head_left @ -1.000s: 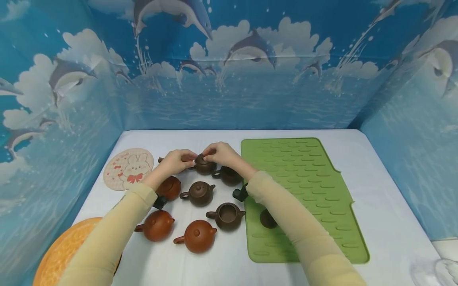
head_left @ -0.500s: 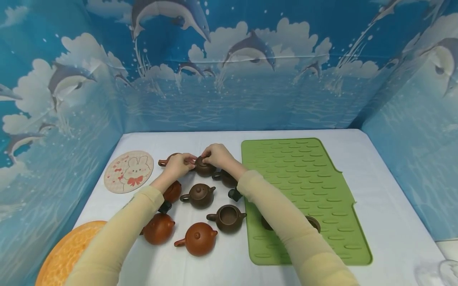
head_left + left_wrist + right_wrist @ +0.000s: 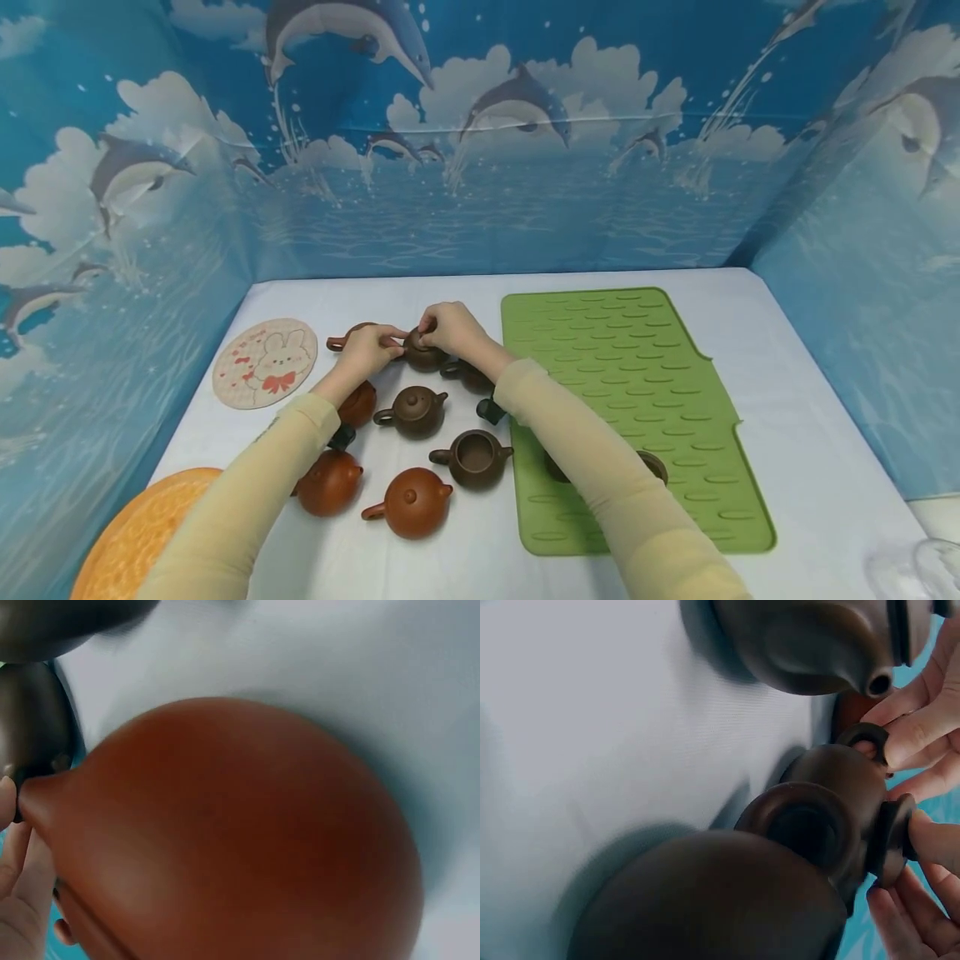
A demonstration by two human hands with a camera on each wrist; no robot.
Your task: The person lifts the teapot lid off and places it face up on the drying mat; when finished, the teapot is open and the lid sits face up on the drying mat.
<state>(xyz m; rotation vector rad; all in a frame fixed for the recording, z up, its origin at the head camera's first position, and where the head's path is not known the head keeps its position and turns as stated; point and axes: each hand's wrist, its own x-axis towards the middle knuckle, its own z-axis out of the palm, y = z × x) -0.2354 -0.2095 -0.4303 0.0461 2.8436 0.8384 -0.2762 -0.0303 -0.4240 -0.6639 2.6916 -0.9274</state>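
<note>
At the back of the table, a small dark brown teapot (image 3: 425,359) stands between both hands. My left hand (image 3: 364,353) pinches its ring handle (image 3: 867,729) with thumb and fingers. My right hand (image 3: 459,331) holds the dark lid (image 3: 894,841) over the pot's mouth; in the right wrist view a narrow gap seems to show between lid and rim. Under my right wrist lies another dark teapot (image 3: 467,377), partly hidden. A reddish-brown teapot (image 3: 240,832) fills the left wrist view. Another reddish teapot (image 3: 341,340) is partly behind my left hand.
Nearer stand a lidded dark teapot (image 3: 418,414), a lidless dark teapot (image 3: 477,475) and reddish teapots (image 3: 415,504). A green mat (image 3: 600,333) on the right bears round dark pieces (image 3: 655,464), partly under my sleeve. A rabbit coaster (image 3: 266,364) and an orange round item (image 3: 146,533) lie left.
My right hand and forearm have shifted slightly left and down over the dark teapot, baring a round piece on the mat. My left hand still pinches the handle, its wrist slightly farther right.
</note>
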